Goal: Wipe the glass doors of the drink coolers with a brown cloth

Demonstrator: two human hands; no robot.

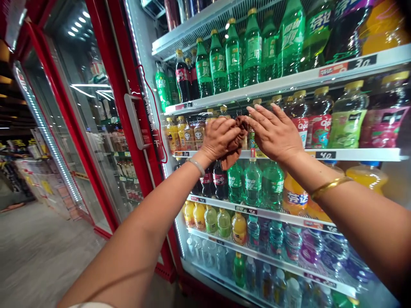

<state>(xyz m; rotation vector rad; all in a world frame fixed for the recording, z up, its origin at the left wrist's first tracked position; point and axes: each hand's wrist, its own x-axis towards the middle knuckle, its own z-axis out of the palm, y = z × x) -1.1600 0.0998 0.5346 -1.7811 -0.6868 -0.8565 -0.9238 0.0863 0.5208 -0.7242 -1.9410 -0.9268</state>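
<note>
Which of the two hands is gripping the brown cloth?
The left hand, with the pale bangle: it curls over the brown cloth, whereas the right hand is outstretched.

My left hand [220, 134] is covering part of the brown cloth [231, 158]. My right hand [272, 132] is partly hiding a yellow-capped bottle [299, 113] behind it. Above and right of that hand, the edge of my view is cutting off an orange bottle [385, 25]. Far left of my left hand, stacked boxes [41, 184] are blurring.

left hand [221, 134] gripping a bunched brown cloth [231, 158]; right hand [274, 130] extended alongside, its contact with the cloth uncertain; behind, shelves [224, 97] of bottled drinks [252, 53] in a red-framed refrigerator [146, 171].
</note>
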